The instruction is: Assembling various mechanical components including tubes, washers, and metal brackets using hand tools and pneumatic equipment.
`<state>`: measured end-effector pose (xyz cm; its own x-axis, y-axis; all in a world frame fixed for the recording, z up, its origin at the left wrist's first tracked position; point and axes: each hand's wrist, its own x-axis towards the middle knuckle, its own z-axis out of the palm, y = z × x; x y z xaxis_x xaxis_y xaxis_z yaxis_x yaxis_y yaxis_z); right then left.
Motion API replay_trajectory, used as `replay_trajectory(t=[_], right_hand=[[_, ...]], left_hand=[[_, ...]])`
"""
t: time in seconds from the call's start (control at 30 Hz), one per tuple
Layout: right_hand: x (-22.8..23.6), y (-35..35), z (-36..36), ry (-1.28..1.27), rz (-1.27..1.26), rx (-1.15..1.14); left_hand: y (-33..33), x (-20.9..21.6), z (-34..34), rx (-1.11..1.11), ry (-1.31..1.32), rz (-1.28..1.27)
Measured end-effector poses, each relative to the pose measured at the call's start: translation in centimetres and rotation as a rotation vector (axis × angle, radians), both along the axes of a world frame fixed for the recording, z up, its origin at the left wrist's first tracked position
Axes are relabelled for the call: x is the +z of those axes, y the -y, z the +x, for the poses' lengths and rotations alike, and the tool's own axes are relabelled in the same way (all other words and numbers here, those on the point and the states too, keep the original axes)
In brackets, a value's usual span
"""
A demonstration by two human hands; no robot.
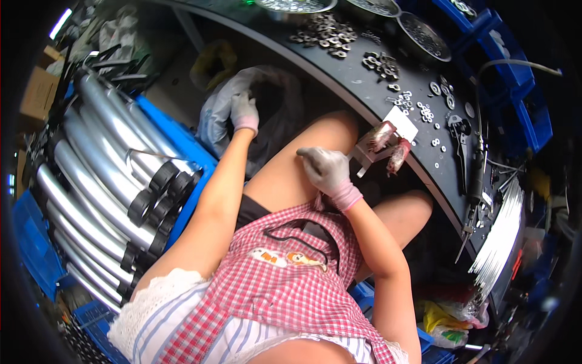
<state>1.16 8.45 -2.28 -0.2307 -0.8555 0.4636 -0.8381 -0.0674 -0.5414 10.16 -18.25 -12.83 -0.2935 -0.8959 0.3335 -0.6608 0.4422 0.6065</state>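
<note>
The left hand (244,112), in a grey knit glove with a pink cuff, is down inside the mouth of a crumpled translucent plastic bag (221,103) beside the person's left knee; its fingers are curled into the bag's dark opening, and whether they grip anything in there I cannot tell. The right hand (324,168), gloved the same way, is loosely fisted above the right thigh, thumb and fingers pinched on the near end of a small bent silver metal bracket (364,159) that juts toward the table edge. Just past the bracket, two red-tinted clamp-like fixtures (388,144) sit at the rim of the dark curved table (339,79), right beside a white card (401,123). Further along the table lie scattered silver washers and nuts (327,30), round metal dishes (424,36) of small parts, a black plier-like tool (461,136) and a bundle of thin bright metal rods (500,233). To the person's left, a blue plastic crate (182,142) holds long shiny metal tubes with black ring collars (109,176). A red-and-white checked apron (285,285) covers the lap.
</note>
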Motion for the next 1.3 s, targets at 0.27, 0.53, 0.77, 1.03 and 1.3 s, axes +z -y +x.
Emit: replay_trajectory(t=[0.27,0.53,0.77,1.03,1.3], right_hand=[[6.0,2.0,3.8,0.029,-0.16,-0.288],[8.8,2.1,3.0,1.074,-0.132,0.09],[11.8,-0.6,2.3,0.182,-0.16,-0.635],[12.1,1.9,4.6,0.109,-0.146,-0.637],[14.4,-0.9,-4.7,0.509,-0.097,-0.362]], left_hand=[[-7.3,9.1,-0.8,-0.448,-1.159,0.088],[-10.8,19.3,1.3,-0.845,-1.605,1.288],[-14.8,17.8,1.1,-0.661,-0.79,0.078],[-17.7,21.4,0.2,-1.003,-1.059,0.733],[-11.9,19.3,0.7,-0.589,-1.31,1.213]])
